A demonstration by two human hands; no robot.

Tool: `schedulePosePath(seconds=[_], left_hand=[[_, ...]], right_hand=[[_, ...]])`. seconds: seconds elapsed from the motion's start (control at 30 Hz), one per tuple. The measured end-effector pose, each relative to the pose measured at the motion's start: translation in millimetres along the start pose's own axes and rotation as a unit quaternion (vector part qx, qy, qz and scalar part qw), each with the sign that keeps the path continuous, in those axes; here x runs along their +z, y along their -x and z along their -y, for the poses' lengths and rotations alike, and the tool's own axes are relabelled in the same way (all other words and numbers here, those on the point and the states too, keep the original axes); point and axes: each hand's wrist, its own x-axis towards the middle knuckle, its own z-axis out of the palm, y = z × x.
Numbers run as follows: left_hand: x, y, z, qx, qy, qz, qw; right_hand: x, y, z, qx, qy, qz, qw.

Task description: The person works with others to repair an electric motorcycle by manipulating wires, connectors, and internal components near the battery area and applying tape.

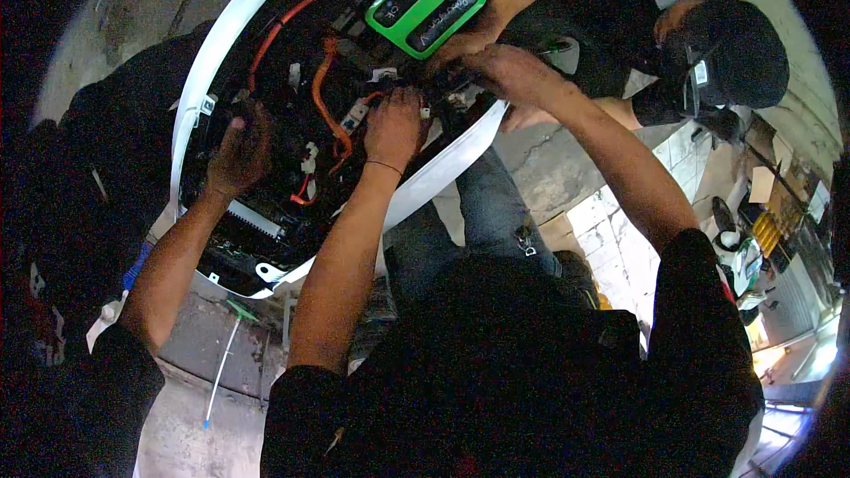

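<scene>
My left hand (394, 128) reaches into a black compartment inside a curved white shell (452, 155), fingers curled over wiring near a small white connector (354, 115); what it grips is unclear. My right hand (509, 75) is bent down at the compartment's right side, fingertips closed on something dark that I cannot make out. A green-and-black box (425, 4) lies above both hands. Orange cables (326, 97) and a red cable (270, 44) run left of my left hand. A co-worker's hand (456, 53) lies close beside my right hand, partly hidden.
A co-worker in a dark cap (735, 49) leans in from the right. Another person's hand (239, 146) reaches in from the left. A long thin tool with a green head (223, 358) is on the floor below left. Assorted items (766, 230) stand at the far right.
</scene>
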Motion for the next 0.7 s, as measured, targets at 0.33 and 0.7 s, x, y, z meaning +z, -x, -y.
schedulePosePath(seconds=[0.33, 0.7], left_hand=[[-0.9, -6.1, -14.2, 0.044, -0.010, 0.030, 0.999], [23.5, -1.5, 10.6, 0.003, 0.134, 0.011, 0.991]], right_hand=[[34.4, -27.1, -52.5, 0.017, -0.130, -0.064, 0.989], [39.4, -7.6, 109.1, 0.077, 0.091, -0.029, 0.992]])
